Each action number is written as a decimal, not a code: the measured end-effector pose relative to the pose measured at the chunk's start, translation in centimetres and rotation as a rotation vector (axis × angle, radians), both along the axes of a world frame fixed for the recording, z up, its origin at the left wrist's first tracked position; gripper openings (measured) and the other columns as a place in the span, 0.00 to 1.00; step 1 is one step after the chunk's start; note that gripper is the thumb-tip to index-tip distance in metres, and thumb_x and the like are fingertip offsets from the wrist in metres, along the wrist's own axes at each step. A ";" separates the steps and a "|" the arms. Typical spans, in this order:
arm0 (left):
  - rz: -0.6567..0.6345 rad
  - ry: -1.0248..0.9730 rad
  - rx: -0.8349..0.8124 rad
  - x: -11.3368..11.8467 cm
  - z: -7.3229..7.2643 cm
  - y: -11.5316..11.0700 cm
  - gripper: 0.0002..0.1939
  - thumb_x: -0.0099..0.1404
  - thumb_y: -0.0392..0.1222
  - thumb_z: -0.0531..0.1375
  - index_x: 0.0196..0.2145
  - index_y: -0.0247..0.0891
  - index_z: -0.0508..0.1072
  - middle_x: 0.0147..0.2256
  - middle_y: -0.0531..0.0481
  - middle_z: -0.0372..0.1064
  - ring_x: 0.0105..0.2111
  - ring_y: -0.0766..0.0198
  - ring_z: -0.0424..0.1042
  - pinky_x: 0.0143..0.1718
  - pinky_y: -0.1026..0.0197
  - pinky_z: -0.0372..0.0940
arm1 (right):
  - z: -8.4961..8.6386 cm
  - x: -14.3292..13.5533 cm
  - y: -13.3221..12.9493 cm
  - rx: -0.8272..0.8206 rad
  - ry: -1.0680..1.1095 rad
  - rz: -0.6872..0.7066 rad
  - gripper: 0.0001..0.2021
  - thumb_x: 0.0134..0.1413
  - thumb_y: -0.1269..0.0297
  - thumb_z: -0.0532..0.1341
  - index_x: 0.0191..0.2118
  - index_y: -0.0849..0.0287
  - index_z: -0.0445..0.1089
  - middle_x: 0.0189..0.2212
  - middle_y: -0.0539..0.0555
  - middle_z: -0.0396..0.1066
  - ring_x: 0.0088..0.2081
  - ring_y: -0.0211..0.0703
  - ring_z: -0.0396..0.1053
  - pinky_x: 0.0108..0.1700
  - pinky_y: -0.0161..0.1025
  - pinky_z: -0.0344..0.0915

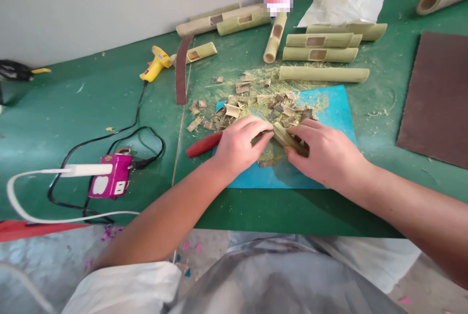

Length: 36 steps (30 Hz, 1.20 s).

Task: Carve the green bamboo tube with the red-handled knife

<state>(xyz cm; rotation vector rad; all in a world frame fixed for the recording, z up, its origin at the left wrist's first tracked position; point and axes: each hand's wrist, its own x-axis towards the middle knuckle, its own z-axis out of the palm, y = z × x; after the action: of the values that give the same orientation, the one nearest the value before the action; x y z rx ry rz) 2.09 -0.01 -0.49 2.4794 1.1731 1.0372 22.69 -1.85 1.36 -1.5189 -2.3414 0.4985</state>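
My right hand (321, 153) grips a short piece of green bamboo (285, 138) between thumb and fingers, tilted over a blue sheet (329, 109). At the bamboo's upper left end, my left hand (243, 141) is closed in a pinch; what lies between its fingertips is hidden. A red handle (204, 144) sticks out to the left from beneath my left hand, its other end out of sight. Just beyond both hands lies a pile of bamboo chips (234, 110) with pale sawdust, partly on the sheet.
Several bamboo tubes (321, 54) with cut windows lie at the back. A yellow glue gun (157, 64) and a brown sandpaper strip (181, 75) are back left. Cables run to a purple power adapter (111, 175). A brown sheet (438, 99) lies at right.
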 end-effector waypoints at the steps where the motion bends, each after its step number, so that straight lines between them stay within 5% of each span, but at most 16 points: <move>1: -0.004 0.000 0.003 0.0 0.0 0.1 0.06 0.71 0.35 0.58 0.37 0.37 0.76 0.36 0.46 0.77 0.38 0.63 0.76 0.44 0.60 0.71 | 0.0 0.0 0.0 0.002 -0.001 -0.001 0.07 0.54 0.64 0.60 0.34 0.60 0.74 0.33 0.57 0.72 0.29 0.43 0.65 0.32 0.39 0.58; 36: -0.068 0.383 0.254 0.0 0.7 -0.6 0.11 0.72 0.32 0.54 0.32 0.36 0.72 0.32 0.44 0.70 0.34 0.58 0.66 0.38 0.57 0.65 | -0.3 -0.3 -0.3 0.003 0.015 0.005 0.06 0.55 0.66 0.60 0.37 0.61 0.74 0.35 0.57 0.72 0.32 0.44 0.67 0.34 0.39 0.59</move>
<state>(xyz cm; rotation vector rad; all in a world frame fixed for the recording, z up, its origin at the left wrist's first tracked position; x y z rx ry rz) 2.14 -0.60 0.16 2.9952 1.0978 0.7530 22.35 -2.14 1.07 -1.5039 -2.3342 0.5057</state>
